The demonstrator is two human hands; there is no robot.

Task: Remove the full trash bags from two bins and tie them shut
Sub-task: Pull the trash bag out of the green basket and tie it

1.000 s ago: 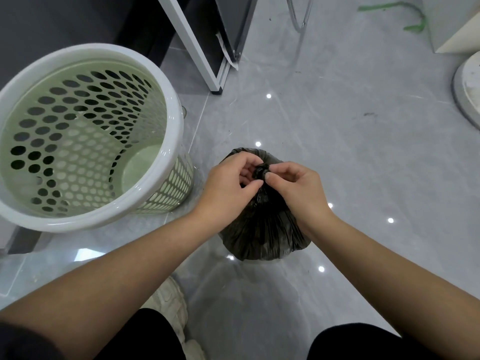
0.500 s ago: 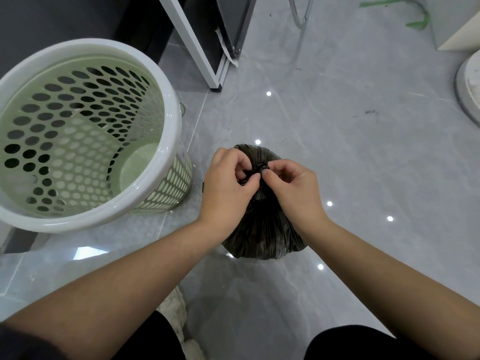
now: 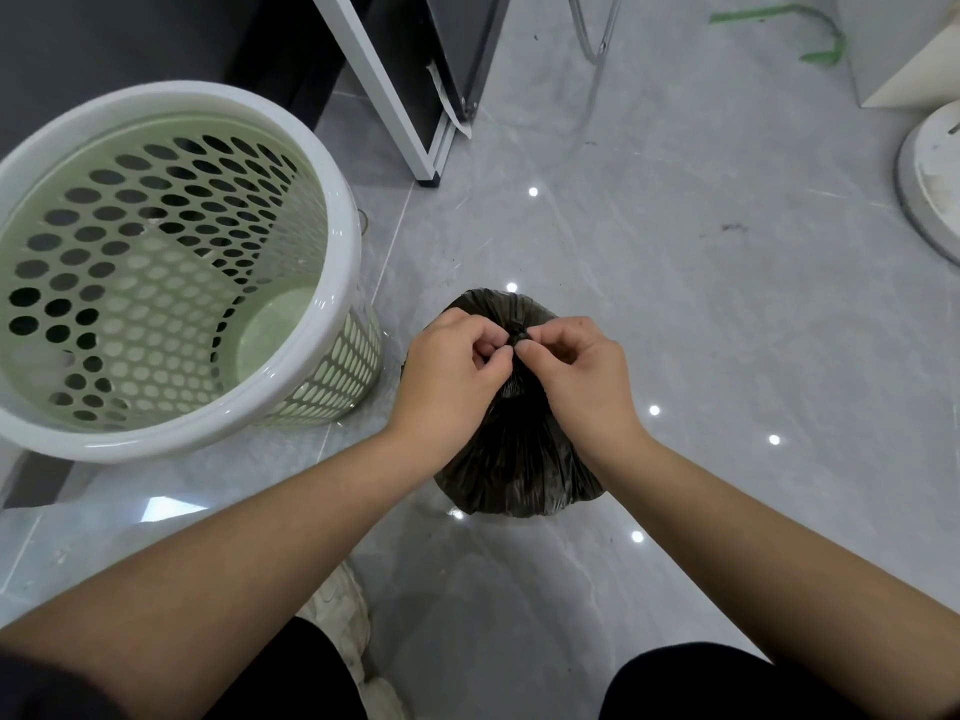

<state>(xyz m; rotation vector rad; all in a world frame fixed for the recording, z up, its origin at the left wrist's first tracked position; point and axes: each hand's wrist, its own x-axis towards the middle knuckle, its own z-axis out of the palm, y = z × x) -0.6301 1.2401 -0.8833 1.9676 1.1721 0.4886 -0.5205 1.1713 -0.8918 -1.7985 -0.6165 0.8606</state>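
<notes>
A small black trash bag (image 3: 519,459) sits on the grey tiled floor, its neck gathered into a knot (image 3: 518,336) at the top. My left hand (image 3: 452,381) pinches the knot from the left and my right hand (image 3: 582,381) pinches it from the right, fingertips almost touching. To the left stands a pale green perforated bin (image 3: 332,241) with a white rim, with no bag inside.
A white and black furniture leg (image 3: 415,148) stands behind the bin. A chrome chair leg (image 3: 592,39) is at the top centre. A round white base (image 3: 935,184) lies at the right edge. My shoe (image 3: 337,610) shows below my left arm.
Both hands have stayed on the bag's knot, with fingers shifting slightly closer around it. The view has drifted a little.
</notes>
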